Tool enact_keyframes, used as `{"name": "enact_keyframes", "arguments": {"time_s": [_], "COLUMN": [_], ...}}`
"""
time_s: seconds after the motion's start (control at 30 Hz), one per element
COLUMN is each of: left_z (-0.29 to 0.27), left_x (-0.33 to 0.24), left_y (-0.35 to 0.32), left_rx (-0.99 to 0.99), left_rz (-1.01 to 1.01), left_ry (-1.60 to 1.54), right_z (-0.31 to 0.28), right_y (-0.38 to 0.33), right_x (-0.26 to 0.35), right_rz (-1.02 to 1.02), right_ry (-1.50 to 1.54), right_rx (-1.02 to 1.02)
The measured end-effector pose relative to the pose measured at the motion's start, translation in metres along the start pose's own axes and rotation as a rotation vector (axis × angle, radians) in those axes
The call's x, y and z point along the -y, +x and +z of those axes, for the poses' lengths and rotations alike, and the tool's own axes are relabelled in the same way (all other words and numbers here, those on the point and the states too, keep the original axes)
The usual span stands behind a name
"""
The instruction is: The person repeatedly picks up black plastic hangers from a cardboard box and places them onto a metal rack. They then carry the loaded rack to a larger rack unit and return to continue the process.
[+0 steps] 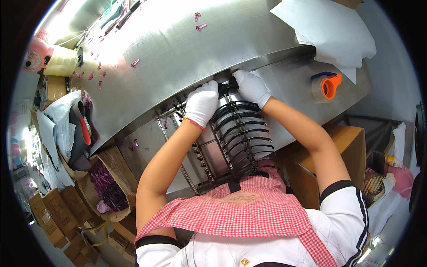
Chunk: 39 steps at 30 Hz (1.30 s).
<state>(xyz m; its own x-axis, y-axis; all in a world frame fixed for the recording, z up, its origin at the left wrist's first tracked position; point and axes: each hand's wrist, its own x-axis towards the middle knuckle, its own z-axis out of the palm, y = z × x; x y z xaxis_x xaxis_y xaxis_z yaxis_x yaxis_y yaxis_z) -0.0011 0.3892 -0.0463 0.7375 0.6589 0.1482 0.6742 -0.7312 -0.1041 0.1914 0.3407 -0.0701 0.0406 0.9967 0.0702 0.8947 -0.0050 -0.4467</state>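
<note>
Both my hands wear white gloves. My left hand [202, 103] rests on the top of a metal rack [209, 151] that leans against the steel table's front. The rack holds a row of several black curved frames [242, 133]. My right hand [251, 86] pinches the topmost black piece at the rack's upper end, right under the table edge. A red-and-white checked apron [240, 213] covers my front below the rack.
The steel table [178, 44] carries scattered small pink pieces [134, 62], white paper sheets [329, 31] and an orange tape dispenser [327, 86]. Cardboard boxes [347, 142] stand to my right; a box of purple parts [106, 187] and stacked cartons sit on my left.
</note>
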Motion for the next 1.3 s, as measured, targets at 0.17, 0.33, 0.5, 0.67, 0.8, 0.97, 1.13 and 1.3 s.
{"name": "enact_keyframes", "arguments": {"time_s": [0.17, 0.33, 0.5, 0.67, 0.8, 0.97, 1.13, 1.3], "left_z": [-0.007, -0.043, -0.053, -0.038, -0.028, -0.015, -0.003, -0.008], "left_x": [0.005, 0.019, 0.027, 0.01, -0.004, -0.005, 0.0, -0.002], "left_y": [-0.002, 0.019, 0.03, 0.014, 0.001, -0.004, -0.011, -0.01], "left_rx": [0.005, 0.609, 0.983, 0.796, 0.562, 0.183, -0.027, -0.213], "left_rz": [-0.028, -0.15, -0.211, -0.17, -0.222, -0.169, -0.099, -0.064], "left_ry": [-0.158, -0.672, -0.873, -0.795, -0.7, -0.525, -0.368, -0.242], "right_z": [-0.015, -0.059, -0.053, -0.042, -0.042, -0.021, 0.0, -0.005], "right_y": [0.005, 0.026, 0.031, 0.014, -0.013, -0.016, -0.005, -0.001], "right_x": [0.004, -0.012, -0.021, -0.009, 0.008, 0.011, -0.003, 0.001], "right_rz": [0.1, 0.155, 0.133, 0.007, 0.093, -0.017, -0.193, -0.263], "right_ry": [0.044, 0.301, 0.475, 0.283, 0.099, -0.039, -0.087, -0.019], "right_rx": [0.116, 0.904, 1.053, 0.881, 0.569, 0.147, -0.164, -0.327]}}
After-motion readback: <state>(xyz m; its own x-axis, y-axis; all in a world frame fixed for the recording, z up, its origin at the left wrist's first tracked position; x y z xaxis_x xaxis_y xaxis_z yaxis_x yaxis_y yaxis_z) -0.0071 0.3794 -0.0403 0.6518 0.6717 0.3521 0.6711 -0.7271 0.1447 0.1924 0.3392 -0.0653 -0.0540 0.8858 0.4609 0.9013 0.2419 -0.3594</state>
